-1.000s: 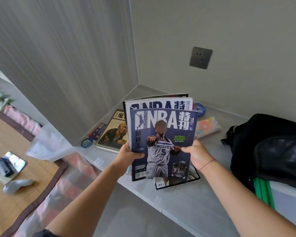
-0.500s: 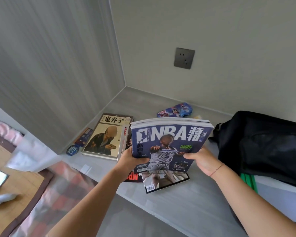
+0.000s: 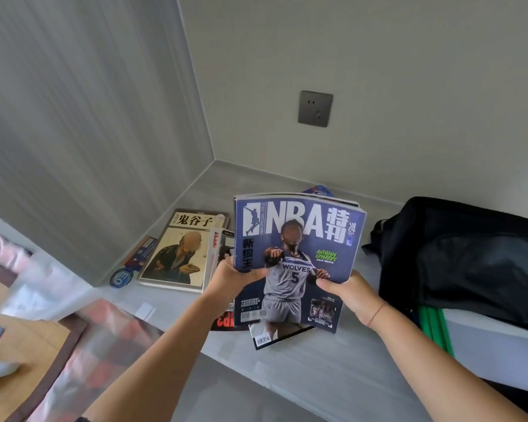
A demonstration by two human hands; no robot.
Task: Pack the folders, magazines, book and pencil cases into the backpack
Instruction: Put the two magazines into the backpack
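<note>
I hold a stack of magazines (image 3: 299,239) upright above the grey ledge, its blue NBA cover facing me. My left hand (image 3: 230,277) grips the stack's left edge and my right hand (image 3: 346,289) grips its right edge. Another magazine (image 3: 223,248) lies flat on the ledge under my left hand. A tan book (image 3: 182,249) with a seated figure on its cover lies to the left, near the corner. The black backpack (image 3: 470,254) lies on the ledge to the right, with green folders (image 3: 433,327) sticking out below it. A blue pencil case (image 3: 317,190) peeks over the stack.
A blue round tag and a small striped item (image 3: 134,263) lie beside the book against the left wall. A wall socket (image 3: 315,108) sits above the ledge. Below left are a checked blanket (image 3: 104,336) and a wooden surface (image 3: 22,339).
The magazine stack has been tilted from nearly flat to upright, cover facing me, still held by both hands. It now hides most of the pencil case behind it.
</note>
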